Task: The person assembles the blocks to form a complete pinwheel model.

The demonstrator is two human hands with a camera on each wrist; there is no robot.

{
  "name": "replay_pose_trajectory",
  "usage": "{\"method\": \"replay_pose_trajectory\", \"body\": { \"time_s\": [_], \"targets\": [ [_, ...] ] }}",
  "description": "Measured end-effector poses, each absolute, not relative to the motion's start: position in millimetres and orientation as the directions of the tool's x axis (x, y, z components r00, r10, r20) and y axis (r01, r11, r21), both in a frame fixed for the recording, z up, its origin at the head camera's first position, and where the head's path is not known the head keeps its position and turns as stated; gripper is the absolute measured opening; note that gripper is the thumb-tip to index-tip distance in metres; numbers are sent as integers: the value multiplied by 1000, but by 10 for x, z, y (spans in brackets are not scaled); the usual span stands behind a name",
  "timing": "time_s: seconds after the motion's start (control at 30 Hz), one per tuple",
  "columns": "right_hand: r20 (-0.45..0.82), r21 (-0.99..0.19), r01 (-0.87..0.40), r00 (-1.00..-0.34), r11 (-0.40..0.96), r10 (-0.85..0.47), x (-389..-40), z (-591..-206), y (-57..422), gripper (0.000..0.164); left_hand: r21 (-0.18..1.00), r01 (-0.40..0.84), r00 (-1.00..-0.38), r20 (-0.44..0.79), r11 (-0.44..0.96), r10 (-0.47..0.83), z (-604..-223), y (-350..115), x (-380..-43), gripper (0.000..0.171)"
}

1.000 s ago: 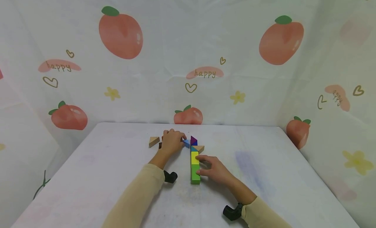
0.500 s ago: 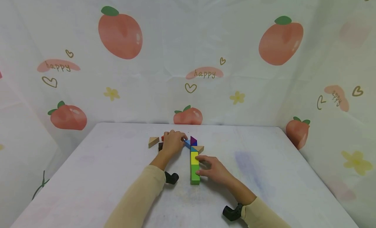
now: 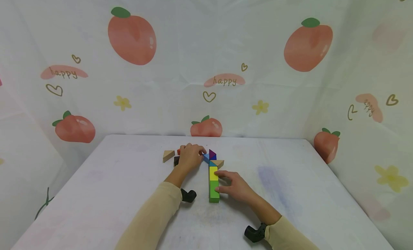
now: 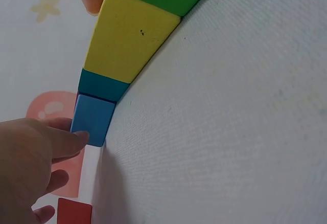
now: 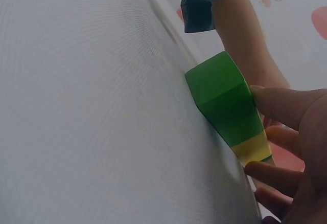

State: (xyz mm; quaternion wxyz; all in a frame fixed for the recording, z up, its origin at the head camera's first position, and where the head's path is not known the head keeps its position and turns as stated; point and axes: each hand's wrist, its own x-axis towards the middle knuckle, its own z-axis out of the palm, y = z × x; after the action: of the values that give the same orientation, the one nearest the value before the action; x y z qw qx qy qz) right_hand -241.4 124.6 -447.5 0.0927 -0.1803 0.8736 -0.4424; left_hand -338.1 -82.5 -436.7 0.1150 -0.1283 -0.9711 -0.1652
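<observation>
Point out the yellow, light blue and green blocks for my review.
Yellow block (image 4: 130, 39), left wrist view, middle of its visible face.
Light blue block (image 4: 95, 117), left wrist view, middle of its visible face.
Green block (image 5: 232, 110), right wrist view, its darker face.

My head view looks forward and down over the white table (image 3: 129, 192), far enough back to include the left hand (image 3: 191, 156), right hand (image 3: 237, 185) and peach-print backdrop (image 3: 180, 56). My left wrist view sits low and close, rolled sideways, facing the light-blue triangular block (image 4: 95, 117); my right wrist view, likewise rolled and close, faces the green block (image 5: 225, 98). Both wrist views share that block and the yellow block (image 4: 130, 35).
</observation>
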Motion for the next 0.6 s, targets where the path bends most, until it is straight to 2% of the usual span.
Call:
{"method": "replay_pose_trajectory", "body": {
  "time_s": [0.6],
  "targets": [
    [-14, -810, -219, -920, 543, -392, -2402, -4466, 1249, 55, 293, 248, -945, 283, 923, 164, -4345, -937, -3378, 25]
  ]
}}
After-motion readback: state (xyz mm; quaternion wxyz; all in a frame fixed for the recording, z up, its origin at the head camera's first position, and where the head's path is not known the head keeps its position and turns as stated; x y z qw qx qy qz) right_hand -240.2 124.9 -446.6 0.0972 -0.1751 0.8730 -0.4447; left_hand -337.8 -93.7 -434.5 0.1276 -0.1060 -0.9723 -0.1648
